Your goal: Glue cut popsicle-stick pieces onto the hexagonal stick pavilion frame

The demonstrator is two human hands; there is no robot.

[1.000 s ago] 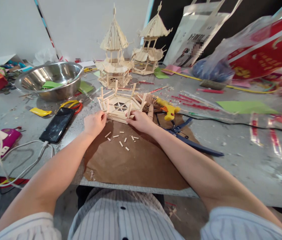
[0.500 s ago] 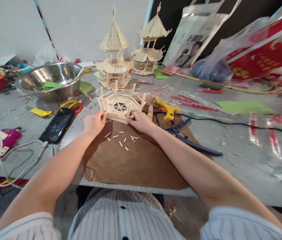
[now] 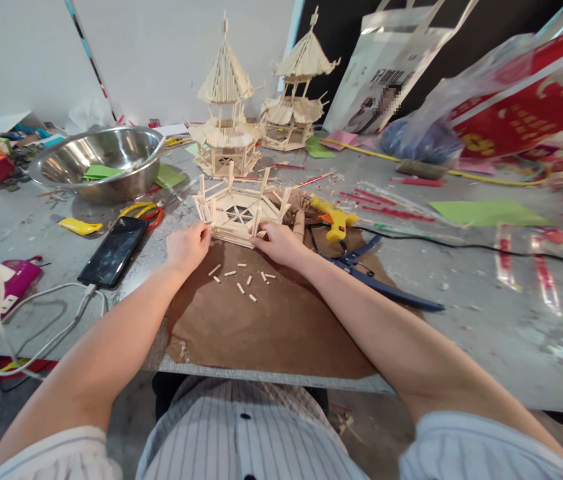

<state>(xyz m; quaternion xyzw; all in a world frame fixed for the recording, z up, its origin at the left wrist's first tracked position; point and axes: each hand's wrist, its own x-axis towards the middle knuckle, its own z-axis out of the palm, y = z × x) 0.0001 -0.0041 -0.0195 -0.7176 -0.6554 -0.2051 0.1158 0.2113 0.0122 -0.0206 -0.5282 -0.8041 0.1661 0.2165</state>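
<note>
A low six-sided frame of wooden sticks (image 3: 240,210) with upright posts sits at the far edge of a brown paper sheet (image 3: 271,320). My left hand (image 3: 187,245) grips its near left corner with curled fingers. My right hand (image 3: 280,241) pinches its near right edge. Several short cut stick pieces (image 3: 244,278) lie on the paper just in front of both hands.
Two finished stick pagodas (image 3: 226,113) (image 3: 297,93) stand behind the frame. A yellow glue gun (image 3: 332,217) and blue-handled cutters (image 3: 381,283) lie to the right. On the left are a steel bowl (image 3: 98,160), a black phone (image 3: 114,250) on a cable and coloured paper scraps.
</note>
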